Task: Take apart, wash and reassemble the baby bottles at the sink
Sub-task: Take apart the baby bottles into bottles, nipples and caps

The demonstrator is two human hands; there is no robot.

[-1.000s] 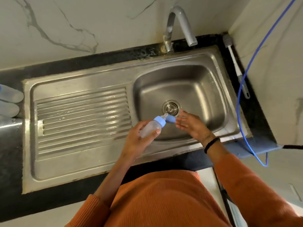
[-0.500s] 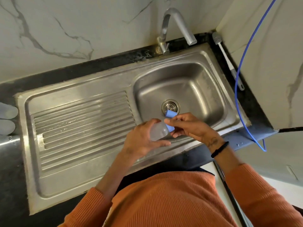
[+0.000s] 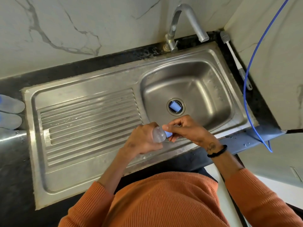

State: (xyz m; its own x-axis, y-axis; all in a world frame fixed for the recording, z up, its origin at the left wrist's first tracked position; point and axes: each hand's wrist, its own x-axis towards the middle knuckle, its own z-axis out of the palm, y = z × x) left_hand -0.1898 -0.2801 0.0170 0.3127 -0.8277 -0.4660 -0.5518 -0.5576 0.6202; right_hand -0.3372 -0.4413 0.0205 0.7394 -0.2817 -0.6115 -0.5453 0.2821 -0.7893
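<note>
Left hand (image 3: 144, 140) is gripping the baby bottle (image 3: 158, 134) over the sink's (image 3: 193, 66) front rim; right hand (image 3: 185, 128) is pinching its blue collar (image 3: 168, 133). The blue cap (image 3: 175, 106), newly removed, is lying on the drain, so disassembly is progressing.

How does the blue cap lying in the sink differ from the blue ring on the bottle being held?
The blue cap lies loose on the drain, untouched; the blue ring sits on the clear bottle, pinched by the right hand while the left hand grips the bottle. The cap shows whole; the ring is mostly hidden by fingers. Both are light blue.
</note>
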